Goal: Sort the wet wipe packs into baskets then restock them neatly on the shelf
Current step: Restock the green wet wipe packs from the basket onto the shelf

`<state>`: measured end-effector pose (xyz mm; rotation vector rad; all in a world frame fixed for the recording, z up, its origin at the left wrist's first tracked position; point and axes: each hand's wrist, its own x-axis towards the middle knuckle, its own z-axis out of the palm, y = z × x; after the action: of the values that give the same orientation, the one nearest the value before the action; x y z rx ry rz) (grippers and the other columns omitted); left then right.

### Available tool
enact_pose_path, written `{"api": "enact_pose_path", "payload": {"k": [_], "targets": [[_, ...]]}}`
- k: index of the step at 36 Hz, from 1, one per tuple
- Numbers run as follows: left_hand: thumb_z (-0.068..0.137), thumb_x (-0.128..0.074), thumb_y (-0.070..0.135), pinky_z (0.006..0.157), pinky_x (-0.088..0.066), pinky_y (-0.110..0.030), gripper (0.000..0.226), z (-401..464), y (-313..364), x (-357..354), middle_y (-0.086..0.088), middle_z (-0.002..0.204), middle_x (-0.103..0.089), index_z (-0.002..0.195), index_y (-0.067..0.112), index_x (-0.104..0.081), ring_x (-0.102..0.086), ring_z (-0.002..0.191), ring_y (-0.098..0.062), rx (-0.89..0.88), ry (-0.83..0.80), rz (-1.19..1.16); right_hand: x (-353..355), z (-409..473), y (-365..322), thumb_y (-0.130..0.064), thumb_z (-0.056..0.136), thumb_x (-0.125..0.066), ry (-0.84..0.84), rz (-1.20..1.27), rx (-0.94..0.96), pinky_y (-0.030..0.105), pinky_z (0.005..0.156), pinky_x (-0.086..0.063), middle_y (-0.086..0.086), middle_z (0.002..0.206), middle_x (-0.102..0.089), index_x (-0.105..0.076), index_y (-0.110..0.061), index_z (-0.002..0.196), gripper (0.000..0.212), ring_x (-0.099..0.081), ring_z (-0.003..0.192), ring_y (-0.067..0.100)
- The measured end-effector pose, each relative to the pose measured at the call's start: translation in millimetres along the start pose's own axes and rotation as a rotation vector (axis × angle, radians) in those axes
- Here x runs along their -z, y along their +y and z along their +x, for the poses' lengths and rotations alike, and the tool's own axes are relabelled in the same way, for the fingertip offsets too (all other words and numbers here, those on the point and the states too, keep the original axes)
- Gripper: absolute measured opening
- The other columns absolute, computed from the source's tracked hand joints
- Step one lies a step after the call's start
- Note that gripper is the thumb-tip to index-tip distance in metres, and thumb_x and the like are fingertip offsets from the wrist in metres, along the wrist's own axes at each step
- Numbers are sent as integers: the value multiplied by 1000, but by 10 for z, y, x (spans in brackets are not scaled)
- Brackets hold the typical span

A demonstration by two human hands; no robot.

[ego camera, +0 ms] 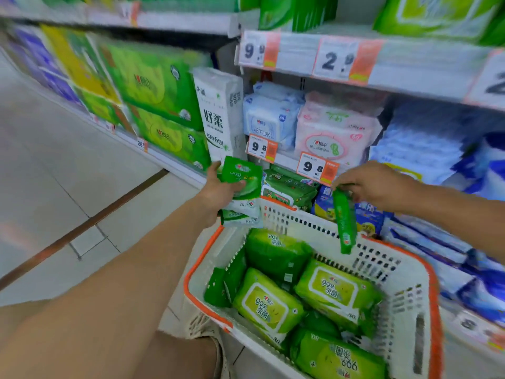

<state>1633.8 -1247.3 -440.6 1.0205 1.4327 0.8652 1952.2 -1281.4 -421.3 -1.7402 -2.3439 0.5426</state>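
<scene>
Currently left hand [218, 190] grips two small green packs [241, 187]; right hand [374, 184] pinches one slim pack [345, 220] above basket [410, 285] rim; four large packs [269, 305] inside.

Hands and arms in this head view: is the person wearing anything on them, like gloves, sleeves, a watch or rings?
Nothing is worn on either. The left hand and right hand are bare, with no gloves, and no rings show. Both forearms are uncovered as far as the frame reaches, with no sleeve cuffs, watch or wristband in sight. The picture is slightly blurred, so very small details could be missed.
</scene>
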Motion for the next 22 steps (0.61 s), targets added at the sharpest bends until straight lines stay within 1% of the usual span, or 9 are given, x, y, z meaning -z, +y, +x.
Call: {"api": "enact_pose_path", "payload": {"k": [2,3,6,8,12,15,18,20,22], "targets": [[93,-69,12,99,-53,-48,79,-71,373,-126,-4,128,-66,152,38,-24,-68,109,-25,-79,-110,36,413,-66,-82,3,94,-60,76,34,46,22,74,-54,-8,89,-73,-76,-21,98,29,-67,74,4],[93,-68,11,98,-54,-46,75,-106,543,-191,-3,125,-68,150,39,-28,-69,108,-24,-114,-163,49,563,-114,-144,4,95,-58,114,140,56,24,78,-57,-3,94,-75,-75,-18,97,28,-71,80,8],[93,-69,12,94,-56,-41,67,-217,930,-371,-2,127,-67,142,42,-36,-70,105,-23,-201,-281,77,834,-279,-368,4,100,-48,265,650,65,28,75,-61,8,97,-76,-70,-5,101,24,-74,84,24],[89,-75,17,98,-54,-46,67,-281,1049,-452,-4,133,-61,136,45,-39,-69,108,-26,-218,-301,68,939,-337,-508,0,102,-44,353,889,82,26,67,-60,3,91,-76,-65,-6,100,23,-74,77,19],[77,-85,20,101,-50,-57,51,-326,1093,-570,-13,122,-69,110,36,-50,-70,105,-34,-148,-266,-53,1135,-316,-760,-7,99,-48,471,1095,216,31,69,-59,15,108,-70,-63,-17,83,24,-68,90,23],[83,-78,16,102,-49,-55,45,-344,1157,-685,-13,111,-74,119,26,-53,-70,104,-33,-112,-353,-89,1168,-269,-878,2,102,-41,490,1335,198,32,65,-58,9,108,-68,-58,-17,84,31,-65,91,24],[96,-57,9,96,-51,-53,40,-449,1251,-802,-22,120,-70,135,11,-51,-68,100,-36,-48,-403,-241,1098,-176,-892,2,100,-41,526,1500,173,34,65,-57,11,110,-66,-61,-19,83,33,-61,96,29],[100,-50,19,101,-48,-54,41,-501,1293,-861,-24,126,-66,139,7,-53,-64,111,-41,8,-434,-294,1089,-97,-897,2,99,-43,564,1543,156,34,67,-58,14,106,-68,-66,-21,80,39,-61,96,30],[100,-49,40,102,-49,-52,47,-544,1338,-875,-21,123,-68,132,9,-64,-66,112,-37,50,-480,-329,1097,-12,-886,3,100,-42,617,1484,144,36,74,-57,11,97,-71,-69,-23,78,44,-64,90,29]]}}
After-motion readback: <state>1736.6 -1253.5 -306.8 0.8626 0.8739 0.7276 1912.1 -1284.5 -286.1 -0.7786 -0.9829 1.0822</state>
